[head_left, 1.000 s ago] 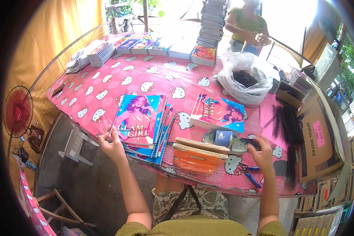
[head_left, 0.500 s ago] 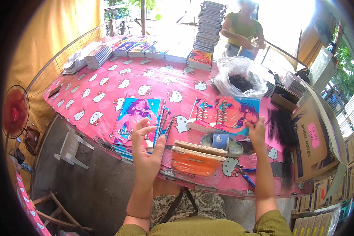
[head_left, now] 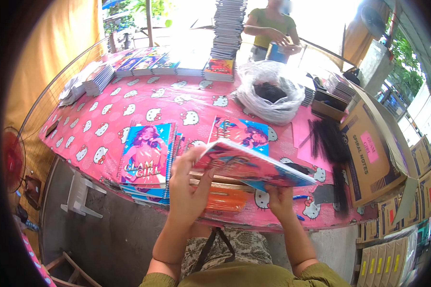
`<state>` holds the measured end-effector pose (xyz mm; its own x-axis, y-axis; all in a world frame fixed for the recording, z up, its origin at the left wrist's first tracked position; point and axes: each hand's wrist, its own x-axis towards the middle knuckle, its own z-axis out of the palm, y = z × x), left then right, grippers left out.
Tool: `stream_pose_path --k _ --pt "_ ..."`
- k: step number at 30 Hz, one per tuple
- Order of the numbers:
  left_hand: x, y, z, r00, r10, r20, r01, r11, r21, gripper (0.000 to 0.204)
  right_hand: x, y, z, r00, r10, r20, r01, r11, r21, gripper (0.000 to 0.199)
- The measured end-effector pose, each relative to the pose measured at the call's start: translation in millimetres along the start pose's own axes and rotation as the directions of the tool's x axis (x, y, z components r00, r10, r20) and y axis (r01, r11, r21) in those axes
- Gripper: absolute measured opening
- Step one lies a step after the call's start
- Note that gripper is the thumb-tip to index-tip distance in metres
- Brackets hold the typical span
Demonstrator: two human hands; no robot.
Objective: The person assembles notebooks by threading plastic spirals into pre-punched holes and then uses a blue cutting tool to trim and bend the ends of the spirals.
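Note:
Both hands hold a notebook (head_left: 254, 165) with a pink and blue cover, tilted above the table's front part. My left hand (head_left: 189, 186) grips its left end, thumb below and fingers behind. My right hand (head_left: 280, 201) pinches its lower right edge. No spiral shows along the edges I can see. Behind it lies another notebook (head_left: 242, 129) with a like cover, partly hidden. To the left is a stack of spiral-bound notebooks (head_left: 146, 153). Under the held notebook sit an orange tool block (head_left: 225, 198) with wooden strips and, to the right, a blue-handled tool (head_left: 300, 197), both partly covered.
Black spiral bindings (head_left: 328, 138) lie at right beside an open cardboard box (head_left: 376, 148). A clear plastic bag (head_left: 273, 105) with black contents stands behind. Notebook piles (head_left: 225, 38) line the far edge, where a co-worker (head_left: 275, 33) handles a notebook. A white stool (head_left: 81, 191) stands left.
A notebook has been lifted off the table and tilted. My left hand has closed on its left end, and my right hand has moved down and left with it. The view has shifted.

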<state>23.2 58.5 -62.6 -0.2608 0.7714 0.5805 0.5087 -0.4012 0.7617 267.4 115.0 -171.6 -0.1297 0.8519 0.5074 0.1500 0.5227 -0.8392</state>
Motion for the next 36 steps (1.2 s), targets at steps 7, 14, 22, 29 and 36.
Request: stream_pose_path --k 7,14,22,29,36 --pt "3 10 16 0.988 0.122 -0.099 -0.130 0.988 -0.082 0.072 10 -10 2 0.965 0.049 0.257 0.061 0.913 -0.403 0.015" --pt "-13 27 47 0.916 0.304 0.261 -0.396 0.789 0.470 0.068 -22 2 7 0.914 0.137 0.381 -0.006 0.945 -0.327 0.045" --pt "-9 17 65 0.855 0.251 0.453 -0.408 0.866 0.290 0.045 45 74 -244 0.902 0.006 -0.431 -0.423 0.201 -0.883 0.036" --pt "-6 9 67 0.927 0.308 0.213 -0.328 0.942 0.066 0.016 48 88 -298 0.903 0.178 -0.392 -0.428 0.262 -0.865 0.030" --pt "-4 10 62 0.908 0.335 0.252 -0.355 0.934 0.038 0.017 68 82 -299 0.904 0.223 -0.366 -0.373 -0.009 -0.928 0.020"
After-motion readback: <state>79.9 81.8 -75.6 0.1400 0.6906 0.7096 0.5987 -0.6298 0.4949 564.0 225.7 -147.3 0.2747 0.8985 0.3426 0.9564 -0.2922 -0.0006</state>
